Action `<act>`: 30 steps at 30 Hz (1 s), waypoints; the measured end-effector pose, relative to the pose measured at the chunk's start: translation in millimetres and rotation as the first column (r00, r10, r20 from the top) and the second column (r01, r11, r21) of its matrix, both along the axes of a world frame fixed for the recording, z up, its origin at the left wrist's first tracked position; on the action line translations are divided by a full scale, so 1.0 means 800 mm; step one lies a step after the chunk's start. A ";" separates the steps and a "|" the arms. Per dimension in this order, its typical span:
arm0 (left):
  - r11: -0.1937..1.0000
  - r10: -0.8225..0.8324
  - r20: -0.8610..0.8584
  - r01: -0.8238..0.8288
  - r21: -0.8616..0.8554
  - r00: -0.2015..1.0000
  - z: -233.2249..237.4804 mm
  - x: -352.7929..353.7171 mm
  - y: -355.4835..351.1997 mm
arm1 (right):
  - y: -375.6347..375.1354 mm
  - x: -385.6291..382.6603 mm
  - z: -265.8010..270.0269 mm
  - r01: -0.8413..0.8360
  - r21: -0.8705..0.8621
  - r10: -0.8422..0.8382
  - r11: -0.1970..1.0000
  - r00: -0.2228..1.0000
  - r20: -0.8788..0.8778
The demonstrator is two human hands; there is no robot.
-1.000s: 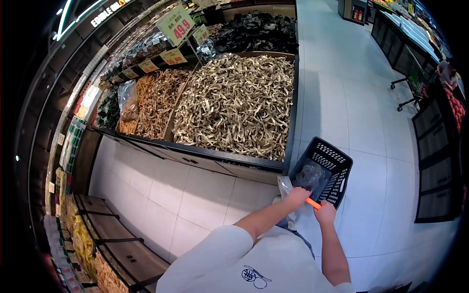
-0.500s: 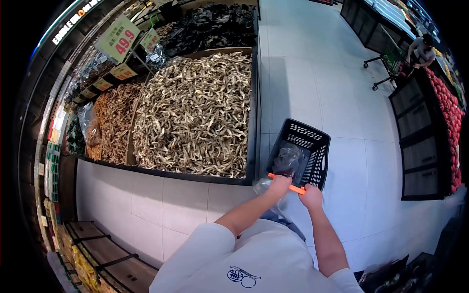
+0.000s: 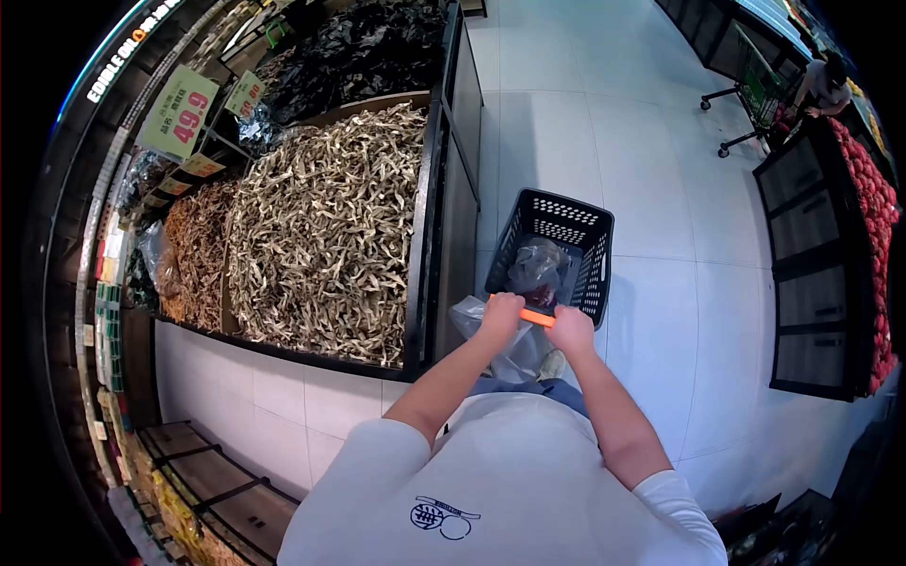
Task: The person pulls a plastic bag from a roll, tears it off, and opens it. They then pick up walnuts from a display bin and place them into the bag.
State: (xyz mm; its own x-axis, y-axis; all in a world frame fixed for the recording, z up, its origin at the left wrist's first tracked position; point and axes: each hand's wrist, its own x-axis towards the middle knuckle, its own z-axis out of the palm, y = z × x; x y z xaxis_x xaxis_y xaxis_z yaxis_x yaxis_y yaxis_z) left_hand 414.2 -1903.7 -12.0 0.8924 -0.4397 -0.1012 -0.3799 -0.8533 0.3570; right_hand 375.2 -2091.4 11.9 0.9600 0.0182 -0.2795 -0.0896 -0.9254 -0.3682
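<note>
Both my hands are closed on the orange handle [image 3: 536, 318] of a black shopping basket [image 3: 593, 215] with perforated sides. My left hand [image 3: 504, 309] grips the handle's left end, and my right hand [image 3: 572, 330] wraps round its right end. Inside the basket lies a clear plastic bag [image 3: 538, 263] with something dark red at its lower end. A second clear plastic bag [image 3: 517, 357] hangs below my left hand, between the basket and my body. How this bag is held is hidden.
To the left stands a display bin of dried strips [image 3: 326, 236], with black dried goods [image 3: 363, 57] behind. A green price sign [image 3: 178, 111] rises over it. At right, a person [image 3: 827, 87] leans by a stand of red produce [image 3: 864, 189], near a shopping cart [image 3: 755, 94].
The basket and both hands have shifted left and up in the view, with the handle still gripped. The display bin has slid left, showing more of its side panel.
</note>
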 end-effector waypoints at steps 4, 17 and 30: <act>0.986 0.165 0.066 -0.163 -0.033 0.984 0.005 0.034 -0.042 | -0.031 0.060 -0.001 -0.024 -0.005 0.024 1.000 0.999 -0.031; 0.947 0.319 -0.041 -0.320 -0.024 0.947 -0.001 0.240 -0.117 | -0.096 0.283 0.005 -0.108 -0.056 0.105 0.993 0.993 -0.049; 0.857 0.400 -0.247 -0.455 -0.241 0.883 0.004 0.473 -0.141 | -0.153 0.553 -0.001 -0.164 -0.086 0.164 0.983 0.986 -0.011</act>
State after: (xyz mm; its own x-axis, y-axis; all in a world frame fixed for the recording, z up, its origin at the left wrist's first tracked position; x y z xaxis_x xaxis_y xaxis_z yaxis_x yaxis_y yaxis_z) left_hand 792.6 -2016.2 -8.9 0.9764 -0.0531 -0.2092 0.0943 -0.7669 0.6348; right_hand 817.3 -2213.7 11.0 0.9449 0.1510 -0.2906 0.0649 -0.9561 -0.2859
